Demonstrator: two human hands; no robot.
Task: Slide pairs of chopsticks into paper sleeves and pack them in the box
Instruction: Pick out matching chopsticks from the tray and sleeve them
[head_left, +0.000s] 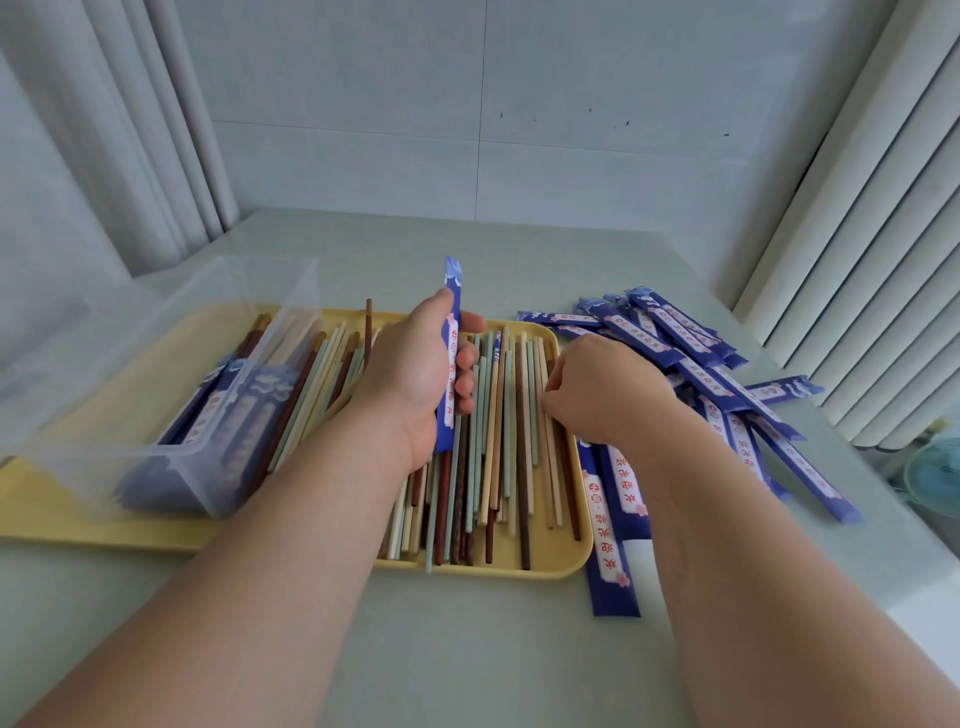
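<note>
Now I count one yellow tray (571, 564) mid-tabletop (467, 649), one clear box (156, 395) on its left end, loose chopsticks (498, 441) past counting. Left grip (415, 374) clamps one blue sleeve (451, 312) upright over the tray. Right grip (597, 389) curls onto chopsticks at the tray's right edge; clamped or not, I cannot tell.

Counted: one yellow tray (571, 564), one clear box (156, 353), two hands (left hand (415, 369), right hand (602, 395)) and one single blue sleeve (451, 291) apart from the rest. Chopsticks (498, 441) on the tray run to several dozen, too overlapped for an exact figure. Loose sleeves (701, 364) beside the tray number well over a dozen; boxed sleeves (228, 415) are blurred, so no count is possible.
</note>
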